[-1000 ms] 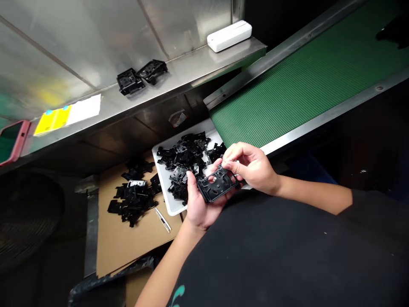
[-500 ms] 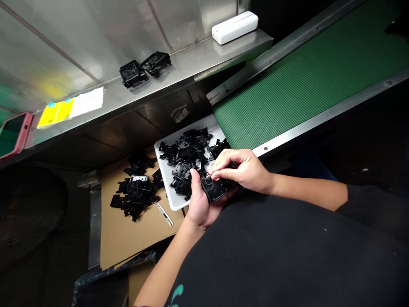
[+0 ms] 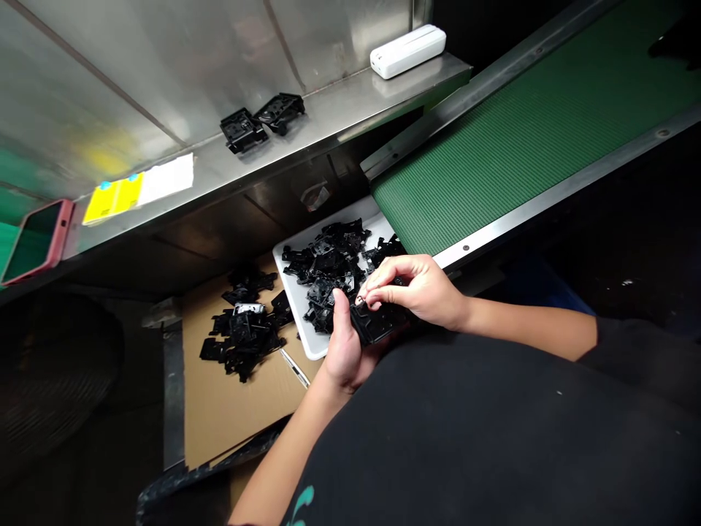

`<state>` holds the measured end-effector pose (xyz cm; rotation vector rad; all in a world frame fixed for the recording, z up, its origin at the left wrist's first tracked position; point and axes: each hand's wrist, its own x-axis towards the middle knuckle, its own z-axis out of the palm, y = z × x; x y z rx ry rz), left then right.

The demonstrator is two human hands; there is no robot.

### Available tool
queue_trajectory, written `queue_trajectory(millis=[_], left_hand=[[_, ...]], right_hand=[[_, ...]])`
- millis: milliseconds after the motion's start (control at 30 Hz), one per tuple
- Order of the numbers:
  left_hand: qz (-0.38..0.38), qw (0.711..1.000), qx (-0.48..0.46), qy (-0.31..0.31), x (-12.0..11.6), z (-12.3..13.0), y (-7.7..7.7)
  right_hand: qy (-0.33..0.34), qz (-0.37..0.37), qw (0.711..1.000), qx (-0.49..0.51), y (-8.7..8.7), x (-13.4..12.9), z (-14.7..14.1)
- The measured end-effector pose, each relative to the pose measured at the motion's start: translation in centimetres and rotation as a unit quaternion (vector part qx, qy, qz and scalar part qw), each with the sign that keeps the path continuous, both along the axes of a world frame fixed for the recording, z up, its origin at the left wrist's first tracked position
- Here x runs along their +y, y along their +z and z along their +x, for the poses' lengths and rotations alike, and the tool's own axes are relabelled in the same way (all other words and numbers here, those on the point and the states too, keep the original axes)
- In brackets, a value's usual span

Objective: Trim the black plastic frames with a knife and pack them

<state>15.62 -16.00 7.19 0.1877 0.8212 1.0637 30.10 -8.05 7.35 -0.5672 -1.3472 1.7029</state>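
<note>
On my feed the black plastic part sits low and centre, just right of the white tray. The left hand is curled around it from beneath, thumb standing up against its left side. The right hand is nearly closed, with thumb and forefinger pinching the part's far edge. Compared with a second ago, those fingertips have dropped from above the part onto it, and they now cover more of its face.

By my count, that is one part in the hands and two black parts side by side on the far steel shelf. There is one heap of black parts in the tray and another on the cardboard sheet to the left, both too tangled to count. The shelf also carries one white box. One green conveyor belt runs off to the far right.
</note>
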Motion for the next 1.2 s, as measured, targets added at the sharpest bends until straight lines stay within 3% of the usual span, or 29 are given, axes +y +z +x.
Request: queue_trajectory(millis=[200,333,433,533,667,733,833,1000,1100,1200], left_hand=[[-0.004,0.998,0.054,-0.015,-1.0,-1.8,-0.2],[-0.009,0.999,0.032,-0.009,-1.4,-2.9,-0.2],[-0.012,1.0,0.02,-0.007,-1.7,-3.7,-0.2],[-0.014,0.999,0.029,-0.01,-2.3,-4.4,-0.5],[0.03,0.991,0.131,-0.02,-3.0,-6.9,-1.6],[0.067,0.952,0.298,0.001,-2.8,-9.7,-2.8],[0.077,0.821,0.563,0.054,-1.9,-16.4,-5.1],[0.012,0.672,0.731,0.116,-0.3,-27.9,-7.9],[0.013,0.61,0.786,0.101,1.3,-30.1,-8.6],[0.094,0.567,0.816,0.061,4.5,-27.4,-9.6]], right_hand=[[-0.02,0.082,0.996,-0.037,0.2,-0.9,-1.7],[-0.056,0.191,0.978,-0.07,0.1,-1.6,-2.9],[-0.064,0.222,0.968,-0.095,-0.2,-2.3,-3.9],[-0.057,0.21,0.969,-0.119,-0.5,-3.0,-5.2],[-0.06,0.097,0.992,-0.05,-0.7,-3.4,-6.6],[-0.11,0.054,0.992,-0.005,-0.7,-3.0,-6.6],[-0.203,0.057,0.978,-0.001,-1.1,-1.7,-5.1],[-0.303,0.037,0.951,-0.055,-3.0,-0.4,-0.3],[-0.336,0.009,0.94,-0.067,-4.1,-0.9,2.2],[-0.351,-0.006,0.933,-0.073,-4.9,-1.6,3.6]])
